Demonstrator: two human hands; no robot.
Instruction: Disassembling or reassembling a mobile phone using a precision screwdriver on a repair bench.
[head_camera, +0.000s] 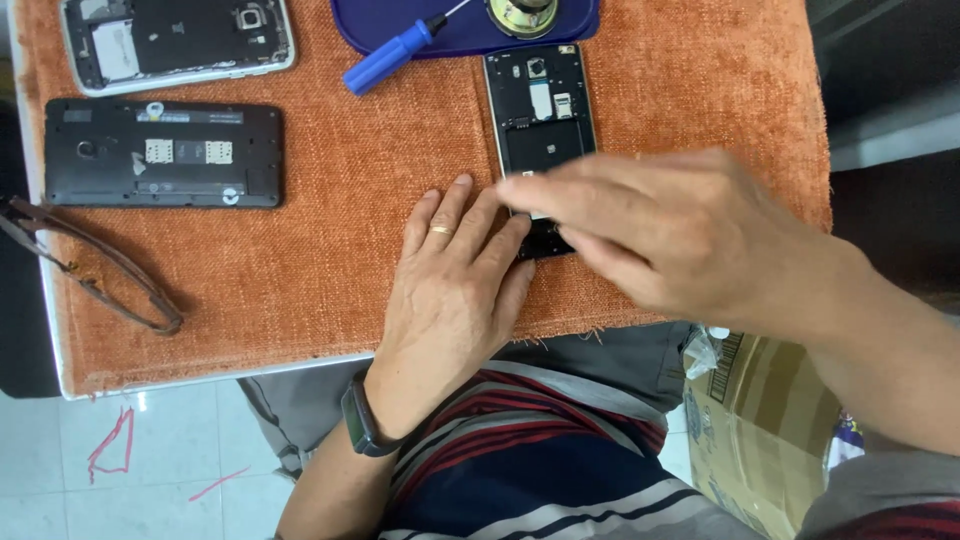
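Orange woven cloth (330, 200) covered the table, and everything on it lay with its back off. At the far left a pair of brown spectacles (95, 265) hung half over the table edge. Beside them lay a black phone body (163, 153), cover removed and card slots showing, and above it a silver-rimmed phone (178, 40), likewise opened. Neither was being touched.

Toward the middle, a blue-handled screwdriver (392, 54) rested with its tip on a dark blue tray (400, 20), which also held a round metal part (523, 14), perhaps a small speaker.

The left hand (455, 285), ringed and with a dark band on the wrist, lay flat on the cloth, fingers spread and closed on nothing, their tips pressing the lower left edge of the slim black phone (540, 115) to steady it. That phone lay upright just below the tray, its back cover already gone and its inner frame exposed. The right hand (660, 225) reached across its lower end, fingers drawn close together; it blurred, so whether it pinched a small part could not be told.

Judged from this, the opening was done and the work inside the lower end was under way; the frame itself looked not yet lifted. The right hand hid the working spot. A cardboard box (755, 420) stood by the person's knee at the right.
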